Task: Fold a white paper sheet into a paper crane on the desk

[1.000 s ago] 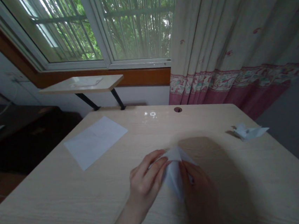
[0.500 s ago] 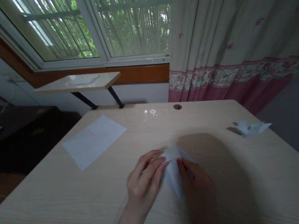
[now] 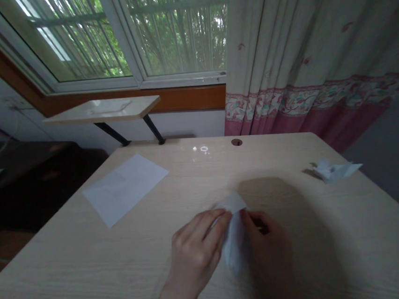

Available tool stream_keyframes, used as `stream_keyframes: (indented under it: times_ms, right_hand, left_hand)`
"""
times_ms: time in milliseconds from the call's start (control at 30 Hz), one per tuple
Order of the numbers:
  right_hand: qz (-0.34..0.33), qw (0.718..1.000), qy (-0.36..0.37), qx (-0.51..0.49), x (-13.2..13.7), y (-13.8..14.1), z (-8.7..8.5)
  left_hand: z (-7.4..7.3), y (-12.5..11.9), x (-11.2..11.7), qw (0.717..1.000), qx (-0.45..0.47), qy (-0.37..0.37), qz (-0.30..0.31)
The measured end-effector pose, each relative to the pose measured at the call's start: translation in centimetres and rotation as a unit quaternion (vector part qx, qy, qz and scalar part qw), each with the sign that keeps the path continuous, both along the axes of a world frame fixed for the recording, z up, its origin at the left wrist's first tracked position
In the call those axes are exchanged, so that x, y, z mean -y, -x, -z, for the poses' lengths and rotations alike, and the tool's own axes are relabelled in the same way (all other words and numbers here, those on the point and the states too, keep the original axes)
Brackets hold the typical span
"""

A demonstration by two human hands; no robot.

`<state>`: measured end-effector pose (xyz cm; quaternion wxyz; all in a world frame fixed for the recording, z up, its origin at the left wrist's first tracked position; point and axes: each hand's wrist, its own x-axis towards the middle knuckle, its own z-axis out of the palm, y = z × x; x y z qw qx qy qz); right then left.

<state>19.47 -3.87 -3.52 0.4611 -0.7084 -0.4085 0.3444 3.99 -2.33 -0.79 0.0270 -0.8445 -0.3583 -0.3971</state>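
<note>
A partly folded white paper lies on the light wooden table near its front edge. My left hand presses on the paper's left side with its fingers together and bent over the fold. My right hand, dark in shadow, pinches the paper's right edge. Between the two hands the paper stands up in a narrow ridge, and its pointed top shows above my fingers.
A flat white sheet lies at the table's left. A crumpled folded paper piece sits near the right edge. A cable hole is at the back. A small shelf, window and curtain stand behind.
Both hands have closed in on the paper. Its side flaps have come together, so it looks narrower than before. The view shifted slightly downward.
</note>
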Motion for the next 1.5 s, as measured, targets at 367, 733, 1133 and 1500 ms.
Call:
stream_keyframes:
  times_ms: [367,733,1133,1500]
  right_hand:
    - [-0.021,0.985,-0.043,-0.168,-0.8,-2.8,1.0]
    - [0.008,0.989,-0.018,-0.145,-0.9,-3.6,-0.6]
    - [-0.004,0.995,-0.005,-0.097,-1.1,-3.1,-1.7]
    - [-0.019,0.995,-0.026,-0.096,-1.4,-2.9,-1.5]
  left_hand:
    - [1.2,0.6,-1.1,0.936,0.149,0.312,0.06]
    - [2.7,1.5,-3.9,0.772,0.365,0.519,0.03]
    - [1.9,0.7,-4.8,0.814,0.17,0.528,0.174]
    - [1.4,0.9,-5.8,0.884,-0.016,0.426,0.191]
